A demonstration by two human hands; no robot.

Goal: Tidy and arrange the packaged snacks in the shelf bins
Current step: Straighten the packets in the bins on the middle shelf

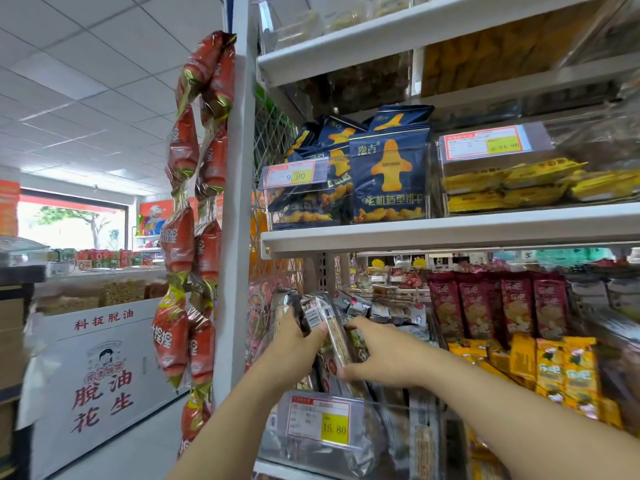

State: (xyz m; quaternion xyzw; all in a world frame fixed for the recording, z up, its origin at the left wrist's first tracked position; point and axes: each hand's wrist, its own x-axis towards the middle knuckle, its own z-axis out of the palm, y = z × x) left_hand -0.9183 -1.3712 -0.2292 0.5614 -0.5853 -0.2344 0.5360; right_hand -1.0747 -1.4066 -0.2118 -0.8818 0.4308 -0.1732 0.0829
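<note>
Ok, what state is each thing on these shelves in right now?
Black clear-window snack packs: upright, bunched together.
Left hand: gripping those packs.
Right hand: gripping those packs.
Navy airplane-biscuit bags: standing upright, fronts outward.
Yellow flat packets: lying stacked.
Dark red bags: standing in a row.
Red sausage strings: hanging vertically.

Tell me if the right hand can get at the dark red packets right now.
Probably yes: the dark red packets stand uncovered on the same shelf as the right hand, though it must first release the silver packet.
</note>
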